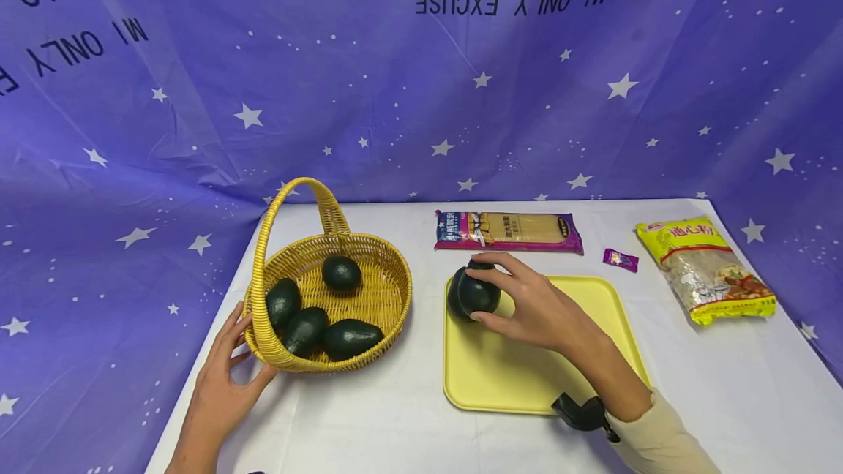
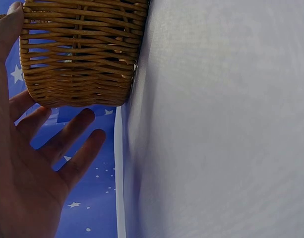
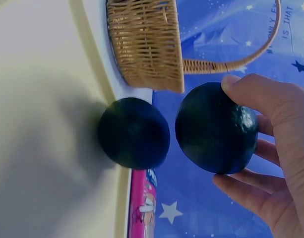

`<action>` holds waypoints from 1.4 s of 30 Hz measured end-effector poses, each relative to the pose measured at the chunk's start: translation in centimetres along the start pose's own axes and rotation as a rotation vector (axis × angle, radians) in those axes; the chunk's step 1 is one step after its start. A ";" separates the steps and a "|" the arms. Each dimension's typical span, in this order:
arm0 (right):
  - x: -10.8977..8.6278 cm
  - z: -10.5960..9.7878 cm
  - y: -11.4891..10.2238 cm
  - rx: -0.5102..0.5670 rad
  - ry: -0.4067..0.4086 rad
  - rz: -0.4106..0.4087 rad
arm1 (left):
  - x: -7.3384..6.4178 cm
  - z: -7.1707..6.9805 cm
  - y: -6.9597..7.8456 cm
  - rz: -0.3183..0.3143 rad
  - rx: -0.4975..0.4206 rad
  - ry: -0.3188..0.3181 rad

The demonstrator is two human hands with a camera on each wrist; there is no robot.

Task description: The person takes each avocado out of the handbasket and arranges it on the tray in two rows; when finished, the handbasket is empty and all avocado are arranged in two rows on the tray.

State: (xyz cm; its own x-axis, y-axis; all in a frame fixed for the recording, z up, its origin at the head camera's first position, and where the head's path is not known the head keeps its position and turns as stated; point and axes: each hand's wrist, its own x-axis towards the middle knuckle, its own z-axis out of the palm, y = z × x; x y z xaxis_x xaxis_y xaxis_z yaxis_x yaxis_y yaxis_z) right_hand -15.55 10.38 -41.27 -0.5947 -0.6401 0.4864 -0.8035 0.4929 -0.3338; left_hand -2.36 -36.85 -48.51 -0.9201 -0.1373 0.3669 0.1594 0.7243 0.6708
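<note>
My right hand [image 1: 527, 306] holds a dark green avocado [image 3: 216, 129] between thumb and fingertips, raised over the left side of a yellow tray [image 1: 507, 386]. Below it, a second avocado [image 3: 133, 133] rests on the tray, mostly covered by the held one in the head view. A yellow wicker basket [image 1: 402, 291] with a tall arched handle stands to the left, and several avocados [image 1: 352, 340] lie inside it. My left hand [image 1: 220, 386] touches the basket's left side, its thumb near the front and its fingers spread along the wall.
Behind the tray lies a flat pack of noodles [image 1: 507, 231]. A small purple packet [image 1: 620, 260] and a yellow bag of pasta [image 1: 707, 269] are to the right. The white table [image 1: 421, 430] meets a purple starry cloth [image 1: 421, 93] at the back.
</note>
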 end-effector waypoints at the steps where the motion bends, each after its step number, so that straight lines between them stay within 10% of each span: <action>1: -0.1 -0.1 0.1 -0.001 0.003 0.005 | 0.0 0.0 0.0 0.001 0.000 0.001; 42: -5.5 -0.1 4.8 -0.059 -0.001 0.142 | 0.0 0.1 0.0 -0.024 0.004 -0.013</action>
State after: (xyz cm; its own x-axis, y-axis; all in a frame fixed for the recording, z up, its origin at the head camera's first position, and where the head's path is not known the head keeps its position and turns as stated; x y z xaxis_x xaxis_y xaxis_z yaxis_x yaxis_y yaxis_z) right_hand -16.15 16.34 -45.54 -0.7021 -0.5624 0.4369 -0.7086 0.6123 -0.3507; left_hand -2.40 -36.83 -48.59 -0.9281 -0.1464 0.3424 0.1357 0.7233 0.6771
